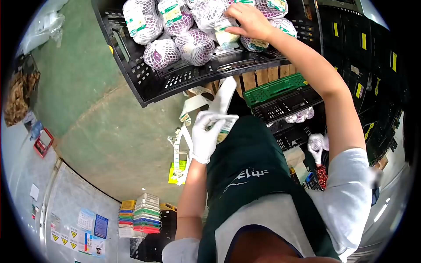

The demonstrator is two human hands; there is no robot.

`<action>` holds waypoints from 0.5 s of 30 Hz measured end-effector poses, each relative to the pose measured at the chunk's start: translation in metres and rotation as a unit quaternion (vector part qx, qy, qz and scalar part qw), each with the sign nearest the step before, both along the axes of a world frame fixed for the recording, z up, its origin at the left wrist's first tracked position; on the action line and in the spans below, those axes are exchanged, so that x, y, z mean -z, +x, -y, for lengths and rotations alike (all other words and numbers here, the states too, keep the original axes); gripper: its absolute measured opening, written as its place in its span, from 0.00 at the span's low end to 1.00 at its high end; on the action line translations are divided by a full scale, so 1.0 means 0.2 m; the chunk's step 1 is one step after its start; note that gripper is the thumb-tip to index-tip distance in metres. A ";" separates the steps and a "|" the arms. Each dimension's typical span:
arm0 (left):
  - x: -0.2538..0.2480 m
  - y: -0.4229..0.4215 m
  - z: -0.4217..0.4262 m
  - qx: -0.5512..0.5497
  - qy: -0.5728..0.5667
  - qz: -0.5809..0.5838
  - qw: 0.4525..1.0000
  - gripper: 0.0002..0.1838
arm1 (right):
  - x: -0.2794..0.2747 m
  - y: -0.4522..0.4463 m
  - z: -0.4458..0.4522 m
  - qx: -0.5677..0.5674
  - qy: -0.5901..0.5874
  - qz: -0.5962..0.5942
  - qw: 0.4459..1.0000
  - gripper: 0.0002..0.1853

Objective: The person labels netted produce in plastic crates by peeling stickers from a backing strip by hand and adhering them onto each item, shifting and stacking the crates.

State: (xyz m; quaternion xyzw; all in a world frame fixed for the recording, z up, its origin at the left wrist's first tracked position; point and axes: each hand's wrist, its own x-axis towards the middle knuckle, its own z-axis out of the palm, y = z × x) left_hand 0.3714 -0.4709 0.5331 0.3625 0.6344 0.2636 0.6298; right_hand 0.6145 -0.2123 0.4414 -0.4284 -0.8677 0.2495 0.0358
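My left hand (206,136), in a white glove, is closed around a strip of labels (226,128) in front of my apron. Pale backing tape (193,105) curls and hangs beside it. My bare right hand (252,22) reaches over the black crate (193,81), fingers spread across a net-wrapped bundle. Its thumb lies by a white and green label (226,35). Around it sit several round purple vegetables or fruits (195,47) in white netting, many with green and white labels. Their exact kind is unclear.
Below the crate are wooden slats (255,78) and a green-edged crate (276,90). Dark crates with yellow tags (364,41) are stacked at right. Another person's gloved hand (316,153) holds a netted bundle. Coloured crates (147,212) stand at lower left.
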 end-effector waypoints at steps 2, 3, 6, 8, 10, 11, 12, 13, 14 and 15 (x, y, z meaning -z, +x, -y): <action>-0.01 0.00 -0.01 -0.007 -0.003 0.028 1.000 0.05 | 0.02 -0.05 0.01 0.078 0.302 -0.073 0.947 0.20; -0.01 0.00 -0.01 -0.023 -0.028 0.049 0.998 0.06 | 0.03 -0.04 0.03 0.098 0.341 -0.064 0.933 0.18; -0.05 0.00 -0.10 -0.107 -0.082 0.124 0.983 0.10 | 0.04 -0.09 0.18 0.041 0.129 -0.119 0.984 0.17; -0.04 0.03 -0.16 -0.133 -0.036 0.109 0.984 0.14 | 0.07 -0.15 0.23 -0.053 0.037 -0.069 0.995 0.22; -0.05 0.01 -0.19 -0.122 -0.030 0.099 0.987 0.16 | 0.07 -0.19 0.26 -0.080 0.097 0.004 0.992 0.23; -0.08 0.00 -0.21 -0.122 -0.047 0.103 0.986 0.16 | 0.04 -0.21 0.29 -0.049 0.063 0.016 0.997 0.20; -0.10 -0.02 -0.22 -0.123 -0.066 0.108 0.984 0.17 | 0.00 -0.22 0.33 -0.018 0.028 0.029 0.999 0.17; -0.09 -0.03 -0.22 -0.138 -0.046 0.100 0.984 0.17 | -0.05 -0.24 0.39 0.013 -0.007 0.043 0.999 0.14; -0.08 -0.04 -0.23 -0.154 -0.024 0.094 0.983 0.17 | -0.19 -0.28 0.41 0.089 -0.187 -0.061 0.976 0.14; -0.07 -0.05 -0.23 -0.170 -0.003 0.087 0.982 0.17 | -0.33 -0.31 0.45 0.100 -0.295 -0.161 0.937 0.15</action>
